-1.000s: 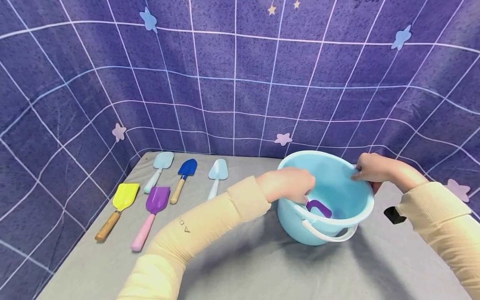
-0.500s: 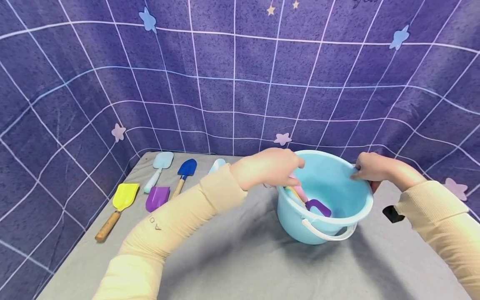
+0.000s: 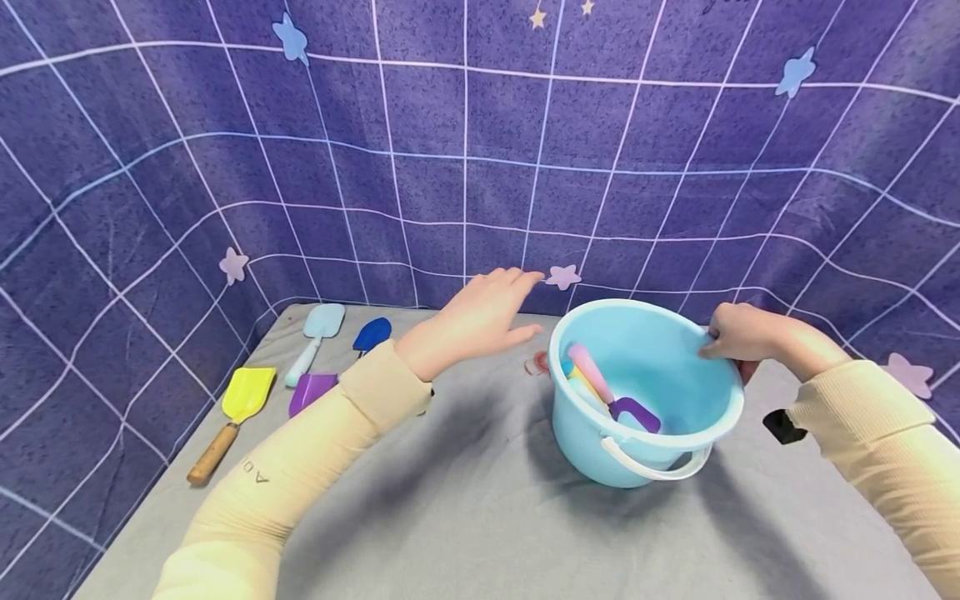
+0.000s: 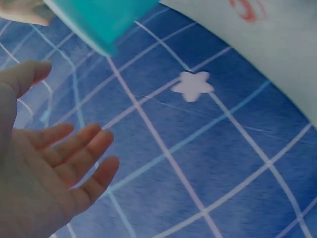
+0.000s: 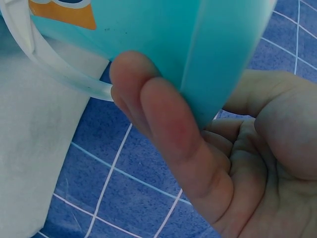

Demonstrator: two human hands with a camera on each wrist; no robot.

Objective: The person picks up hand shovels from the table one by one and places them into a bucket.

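Nearest me, my left sleeve (image 3: pixel 330 433) crosses the grey cloth (image 3: pixel 480 517) and covers part of a purple trowel (image 3: pixel 311 392), while the yellow trowel (image 3: pixel 244 400) lies uncovered at the left. To the right sits the pale blue bucket (image 3: pixel 588 450), its white handle (image 3: pixel 652 472) on the near side; inside, at the left wall, leans a pink-handled scoop (image 3: pixel 595 378) among pieces I cannot sort out. My right hand (image 3: pixel 750 336) is clamped on the bucket's right rim. My left hand (image 3: pixel 480 315) hangs left of the bucket, holding nothing, thumb well apart from loosely stretched fingers. Farther off lie a light blue trowel (image 3: pixel 323 323) and a dark blue trowel (image 3: pixel 372 335), before a purple curtain (image 3: pixel 487 200). Loading the bucket looks partly done, my left hand between pieces; the next move calls for reaching left and pinching a trowel by its handle while my right steadies the rim
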